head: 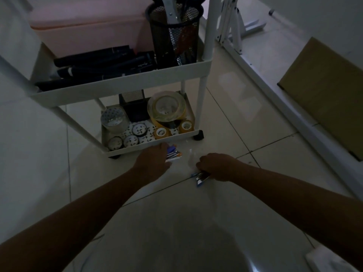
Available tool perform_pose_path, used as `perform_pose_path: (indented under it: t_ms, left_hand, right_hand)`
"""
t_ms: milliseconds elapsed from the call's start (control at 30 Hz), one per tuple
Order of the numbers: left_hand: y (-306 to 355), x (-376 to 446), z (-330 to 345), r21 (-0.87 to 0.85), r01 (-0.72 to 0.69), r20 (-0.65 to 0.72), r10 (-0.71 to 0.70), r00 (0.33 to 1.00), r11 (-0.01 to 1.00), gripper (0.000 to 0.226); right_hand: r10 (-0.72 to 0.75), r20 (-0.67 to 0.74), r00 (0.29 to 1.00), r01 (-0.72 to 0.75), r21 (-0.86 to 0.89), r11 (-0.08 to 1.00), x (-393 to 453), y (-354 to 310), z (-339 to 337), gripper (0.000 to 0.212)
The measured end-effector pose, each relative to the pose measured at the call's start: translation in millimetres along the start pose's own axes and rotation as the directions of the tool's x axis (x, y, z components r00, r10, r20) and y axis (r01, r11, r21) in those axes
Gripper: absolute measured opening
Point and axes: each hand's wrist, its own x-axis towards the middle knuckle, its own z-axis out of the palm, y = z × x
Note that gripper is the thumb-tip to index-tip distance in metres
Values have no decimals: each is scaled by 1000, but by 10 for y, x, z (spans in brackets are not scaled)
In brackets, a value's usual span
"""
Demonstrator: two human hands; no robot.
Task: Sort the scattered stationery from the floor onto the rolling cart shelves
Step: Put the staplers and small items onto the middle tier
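A white plastic rolling cart (pixel 121 86) is standing just beyond the left hand (pixel 152 161) fingers (pixel 164 147), tape rolls (pixel 167 106) lying in its bottom shelf; small blue-and-white stationery packs (pixel 200 176) are sitting under the right hand (pixel 216 166) fingers

A dim tiled room at home: stationery cart (pixel 121 89), cardboard box (pixel 324 91), folded white rack (pixel 231 26).

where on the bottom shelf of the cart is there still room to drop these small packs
Little room. The bottom shelf is crowded: big tape roll at right, mesh box behind, small rolls along the front. The barest patch is the patterned liner mid-shelf, among the rolls. The left hand holds packs just outside the front rim.
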Motion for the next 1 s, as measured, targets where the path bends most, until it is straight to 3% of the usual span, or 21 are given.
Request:
perform_pose_path:
  t_ms: [133,333,633,1000]
  left_hand:
    - [131,77,86,111,27,71,-35,997,993,67]
    - [195,144,88,208,59,72,-76,995,976,50]
    - [137,99,26,84,57,162,-70,984,995,53]
    - [-36,-194,-198,38,87,282,-94,955,995,60]
  right_hand:
    - [6,-16,1000,-5,43,999,-27,5,26,32]
    - [20,-21,1000,-19,64,998,-54,-14,34,33]
    - [27,32,999,-29,65,997,-49,-52,-37,35]
    - [84,16,996,-85,244,966,-69,-189,-300,31]
